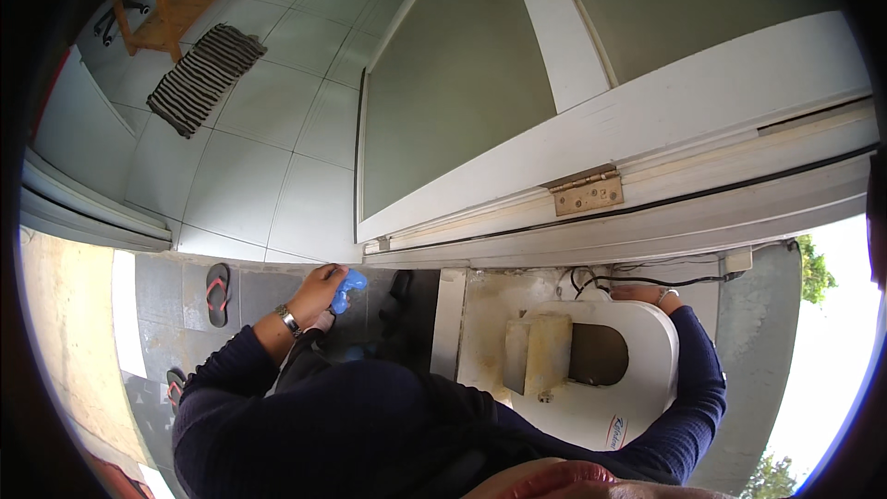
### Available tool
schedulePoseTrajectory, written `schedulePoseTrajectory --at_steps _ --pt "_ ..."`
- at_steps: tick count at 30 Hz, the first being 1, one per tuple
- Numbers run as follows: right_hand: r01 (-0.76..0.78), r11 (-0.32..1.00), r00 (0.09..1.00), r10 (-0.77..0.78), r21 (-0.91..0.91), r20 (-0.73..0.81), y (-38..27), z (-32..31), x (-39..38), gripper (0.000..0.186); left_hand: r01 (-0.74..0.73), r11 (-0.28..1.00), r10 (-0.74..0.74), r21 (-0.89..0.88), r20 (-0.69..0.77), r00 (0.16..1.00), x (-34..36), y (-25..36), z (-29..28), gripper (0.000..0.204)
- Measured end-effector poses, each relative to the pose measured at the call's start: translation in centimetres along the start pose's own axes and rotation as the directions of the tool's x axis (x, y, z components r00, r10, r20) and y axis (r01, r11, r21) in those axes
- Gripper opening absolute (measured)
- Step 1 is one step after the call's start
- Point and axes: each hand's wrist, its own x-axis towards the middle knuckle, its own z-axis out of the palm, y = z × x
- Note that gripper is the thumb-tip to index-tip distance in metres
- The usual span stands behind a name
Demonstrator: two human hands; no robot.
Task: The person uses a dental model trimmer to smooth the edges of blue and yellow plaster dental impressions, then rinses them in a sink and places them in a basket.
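Observation:
My left hand (321,288), with a metal watch at the wrist, is closed on a crumpled piece of thin blue plastic (348,290). It is held out over the dark tiled floor, and I cannot make out whether it is a bag or a glove. On the right stands a white appliance casing (651,351) with a rounded end, an oval dark opening (605,354) and a stained, yellowish box-shaped part (539,354) beside it. My right arm reaches around the casing, and my right hand (639,294) lies at its far edge, fingers mostly hidden.
Black cables (647,279) run behind the casing. A white framed door (462,166) with frosted glass and a rusty hinge (589,192) stands beyond. Slippers (217,294) lie on the dark tiles at left. A striped mat (205,79) and wooden furniture (176,9) are inside the room.

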Motion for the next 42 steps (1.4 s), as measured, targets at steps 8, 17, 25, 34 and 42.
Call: schedulePoseTrajectory --at_steps 8,17,25,34,42 --pt "0.139 0.982 0.940 -0.090 0.128 -0.330 0.1 0.3 -10.9 0.039 -0.057 0.976 -0.002 0.208 0.275 0.961 -0.7 1.7 5.6 0.029" --pt "0.003 0.993 0.425 0.106 0.119 -0.899 2.0 19.3 -33.1 0.032 -0.067 0.846 -0.329 0.529 0.616 0.715 -7.5 -1.8 13.6 0.032" --pt "-0.069 0.736 0.260 0.665 0.674 -0.700 12.4 47.7 -43.0 0.034 -0.053 0.797 -0.501 0.602 0.707 0.498 -19.3 -13.3 21.4 0.034" --pt "-0.039 0.238 -0.065 0.969 0.970 -0.240 22.8 75.3 -36.3 0.041 -0.030 0.783 -0.499 0.621 0.657 0.566 -28.9 -23.3 27.4 0.034" --pt "-0.124 0.122 -0.147 0.979 0.985 -0.140 27.1 79.7 -31.0 0.044 -0.198 0.779 -0.435 0.596 0.739 0.514 -31.8 -26.0 35.7 0.034"
